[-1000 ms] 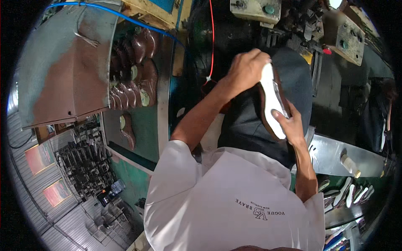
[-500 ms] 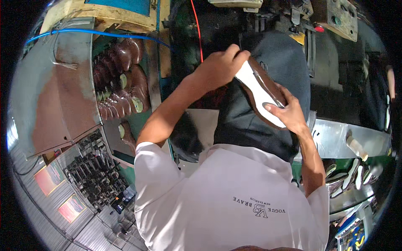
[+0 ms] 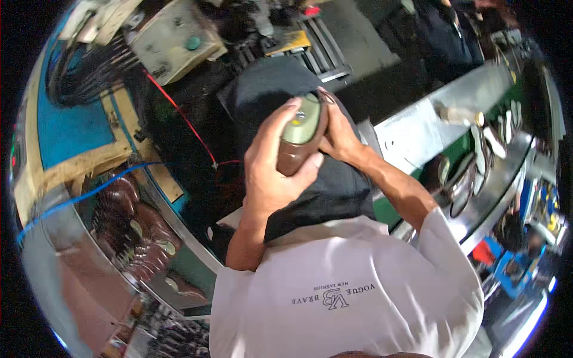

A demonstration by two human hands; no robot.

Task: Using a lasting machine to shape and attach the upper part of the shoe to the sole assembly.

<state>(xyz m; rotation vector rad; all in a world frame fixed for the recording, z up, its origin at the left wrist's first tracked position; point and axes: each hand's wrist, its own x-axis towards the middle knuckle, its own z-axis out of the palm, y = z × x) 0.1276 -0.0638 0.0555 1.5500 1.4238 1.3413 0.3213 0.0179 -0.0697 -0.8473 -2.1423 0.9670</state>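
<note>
Above my dark-clothed lap, both of my hands grip a brown shoe. A pale green shoe last fills its opening and faces up at me. My left hand wraps the shoe's left side, its thumb across the brown leather at the near end. On the far and right side, the fingers of my right hand close around it. The shoe's sole is hidden from view.
Several brown shoes lie in a bin at left, beside a blue hose. A red cord runs near a control box. At right, a metal ledge adjoins white soles. Another person is at far right.
The shoe has turned over from its white sole showing to the green last showing. My left hand has moved from its far end to its side. My view has swung to the right.
</note>
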